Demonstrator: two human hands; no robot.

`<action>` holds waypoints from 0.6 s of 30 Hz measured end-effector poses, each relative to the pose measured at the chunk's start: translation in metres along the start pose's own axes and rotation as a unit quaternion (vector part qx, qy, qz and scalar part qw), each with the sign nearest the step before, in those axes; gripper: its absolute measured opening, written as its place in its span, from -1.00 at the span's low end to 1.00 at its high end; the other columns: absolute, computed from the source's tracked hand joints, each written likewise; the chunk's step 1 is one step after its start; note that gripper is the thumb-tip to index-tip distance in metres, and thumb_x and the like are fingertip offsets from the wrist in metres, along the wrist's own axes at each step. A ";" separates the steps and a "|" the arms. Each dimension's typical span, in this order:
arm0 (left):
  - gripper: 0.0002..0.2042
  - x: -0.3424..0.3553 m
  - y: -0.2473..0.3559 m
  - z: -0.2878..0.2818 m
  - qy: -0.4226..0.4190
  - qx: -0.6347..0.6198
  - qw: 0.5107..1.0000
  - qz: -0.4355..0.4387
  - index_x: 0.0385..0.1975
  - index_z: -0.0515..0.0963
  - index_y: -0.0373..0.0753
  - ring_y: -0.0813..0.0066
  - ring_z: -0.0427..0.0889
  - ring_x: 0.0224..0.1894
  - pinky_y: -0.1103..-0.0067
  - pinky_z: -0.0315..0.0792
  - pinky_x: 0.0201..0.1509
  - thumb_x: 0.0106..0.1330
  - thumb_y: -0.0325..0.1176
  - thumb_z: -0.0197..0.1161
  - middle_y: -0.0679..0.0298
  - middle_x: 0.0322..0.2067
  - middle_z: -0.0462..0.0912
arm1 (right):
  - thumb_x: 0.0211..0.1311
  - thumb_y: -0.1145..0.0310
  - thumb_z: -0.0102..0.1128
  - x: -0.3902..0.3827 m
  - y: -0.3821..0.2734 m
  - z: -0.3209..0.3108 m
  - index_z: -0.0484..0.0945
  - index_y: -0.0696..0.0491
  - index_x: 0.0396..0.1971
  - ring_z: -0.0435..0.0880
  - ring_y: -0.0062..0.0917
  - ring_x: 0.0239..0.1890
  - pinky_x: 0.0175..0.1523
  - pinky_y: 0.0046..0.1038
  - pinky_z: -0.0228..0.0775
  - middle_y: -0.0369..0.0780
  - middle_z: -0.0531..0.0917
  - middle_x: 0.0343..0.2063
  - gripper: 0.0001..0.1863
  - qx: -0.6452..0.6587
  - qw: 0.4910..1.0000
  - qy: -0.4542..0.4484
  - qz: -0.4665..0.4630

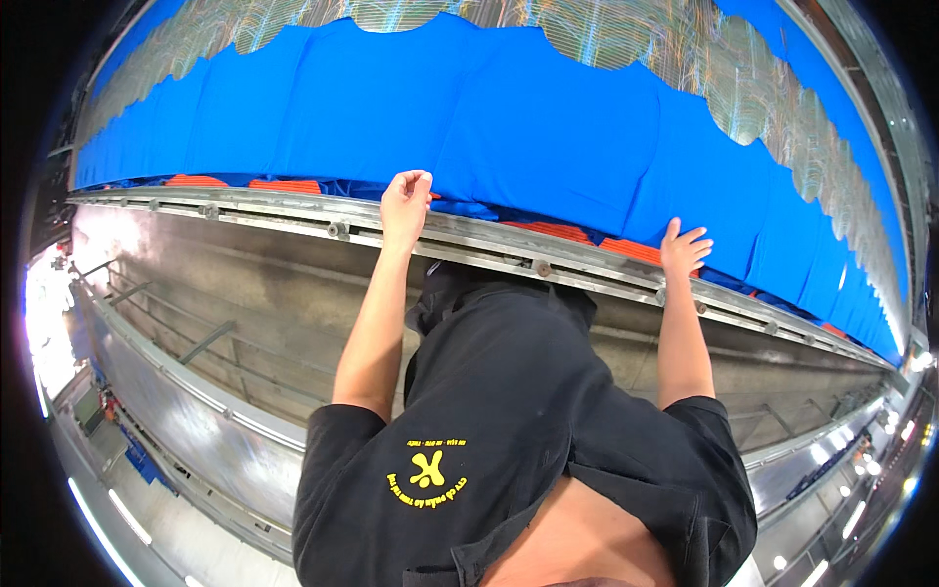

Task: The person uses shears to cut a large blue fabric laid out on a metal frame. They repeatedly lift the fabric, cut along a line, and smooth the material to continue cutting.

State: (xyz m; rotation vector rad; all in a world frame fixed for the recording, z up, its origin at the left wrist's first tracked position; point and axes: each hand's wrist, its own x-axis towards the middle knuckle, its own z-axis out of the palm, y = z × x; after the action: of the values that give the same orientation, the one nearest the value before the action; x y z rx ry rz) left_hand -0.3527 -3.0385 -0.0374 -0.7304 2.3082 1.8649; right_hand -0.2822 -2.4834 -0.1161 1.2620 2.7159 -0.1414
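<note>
A long run of blue cloth (362,108) lies in overlapping pieces on a table with a metal edge rail (469,241). My left hand (403,207) is over the cloth's near edge, its fingers curled in and thumb pressed close. Whatever those fingers hold, if anything, is hidden. Farther right, my right hand (685,249) is open with its fingers spread, at the cloth's near edge just above the rail. Orange-red ribbed strips (633,250) show between the cloth and the rail, some beside my right hand.
Beyond the cloth's scalloped far edge lies a shiny grey surface (597,34) streaked with coloured lines. Round bolts (543,267) stick out along the rail. Behind me, across a concrete floor (264,284), stands another long metal-edged table (196,382).
</note>
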 end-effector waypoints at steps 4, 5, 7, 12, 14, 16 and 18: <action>-0.59 0.023 0.008 -0.016 -0.048 0.174 0.984 0.015 -0.14 0.74 -0.38 0.40 0.79 -0.23 0.45 0.63 -0.05 0.40 -0.07 0.49 0.12 -0.26 0.84 | 0.56 -0.26 0.01 -0.068 -0.074 -0.049 0.46 0.26 0.37 0.50 0.03 0.41 0.46 0.06 0.30 0.19 0.51 0.36 -0.16 0.004 0.991 -0.060 -0.116; -0.58 0.029 0.004 -0.020 -0.083 0.219 0.972 0.018 -0.14 0.74 -0.38 0.36 0.80 -0.24 0.44 0.64 -0.07 0.37 -0.06 0.50 0.11 -0.29 0.83 | 0.55 -0.15 0.10 -0.091 -0.104 -0.051 0.58 0.23 0.21 0.63 -0.08 0.23 0.32 -0.02 0.42 0.09 0.63 0.18 -0.32 0.104 0.977 -0.026 -0.182; -0.60 0.030 -0.009 -0.023 -0.115 0.301 0.945 0.045 -0.17 0.74 -0.36 0.28 0.82 -0.26 0.41 0.64 -0.12 0.33 -0.07 0.51 0.07 -0.31 0.83 | 0.51 0.06 0.28 -0.158 -0.181 -0.072 0.75 0.10 -0.06 0.80 -0.24 -0.13 0.03 -0.26 0.63 -0.06 0.80 -0.16 -0.62 0.245 0.930 -0.082 -0.262; -0.75 0.034 0.001 -0.015 -0.169 0.195 0.964 0.065 -0.15 0.72 -0.29 0.34 0.74 -0.33 0.39 0.59 -0.16 0.34 -0.25 0.46 0.11 -0.35 0.78 | 0.46 -0.06 0.38 -0.253 -0.312 -0.032 0.74 0.13 -0.11 0.78 -0.46 -0.25 -0.08 -0.37 0.63 -0.15 0.81 -0.31 -0.52 0.428 0.784 -0.386 -0.233; -0.79 0.025 -0.002 -0.009 -0.179 0.071 0.980 0.049 -0.13 0.72 -0.27 0.38 0.71 -0.34 0.40 0.57 -0.16 0.35 -0.31 0.43 0.12 -0.35 0.76 | 0.38 -0.14 0.43 -0.265 -0.352 -0.036 0.74 0.15 -0.14 0.79 -0.41 -0.28 -0.11 -0.32 0.63 -0.10 0.80 -0.34 -0.45 0.367 0.841 -0.327 -0.225; -0.76 0.019 0.008 -0.004 -0.195 0.147 0.961 0.127 -0.06 0.71 -0.30 0.52 0.66 -0.32 0.50 0.55 -0.15 0.43 -0.29 0.43 0.25 -0.31 0.78 | 0.38 -0.13 0.39 -0.247 -0.358 -0.002 0.69 0.23 -0.26 0.81 -0.32 -0.28 -0.13 -0.22 0.61 0.00 0.77 -0.37 -0.42 0.391 0.841 -0.291 -0.233; -0.77 0.019 0.017 -0.008 -0.240 0.098 0.963 0.079 -0.08 0.72 -0.33 0.63 0.62 -0.31 0.56 0.54 -0.17 0.47 -0.29 0.42 0.35 -0.32 0.77 | 0.44 0.05 0.37 -0.220 -0.345 0.006 0.69 0.23 -0.24 0.82 -0.36 -0.33 -0.22 -0.27 0.64 -0.05 0.78 -0.38 -0.55 0.387 0.858 -0.258 -0.218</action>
State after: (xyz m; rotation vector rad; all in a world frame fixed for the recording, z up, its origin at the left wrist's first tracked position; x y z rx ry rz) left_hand -0.3745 -3.0493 -0.0270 -0.0550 2.2257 1.6053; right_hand -0.4060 -2.8715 -0.0762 0.5225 2.4237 -1.4988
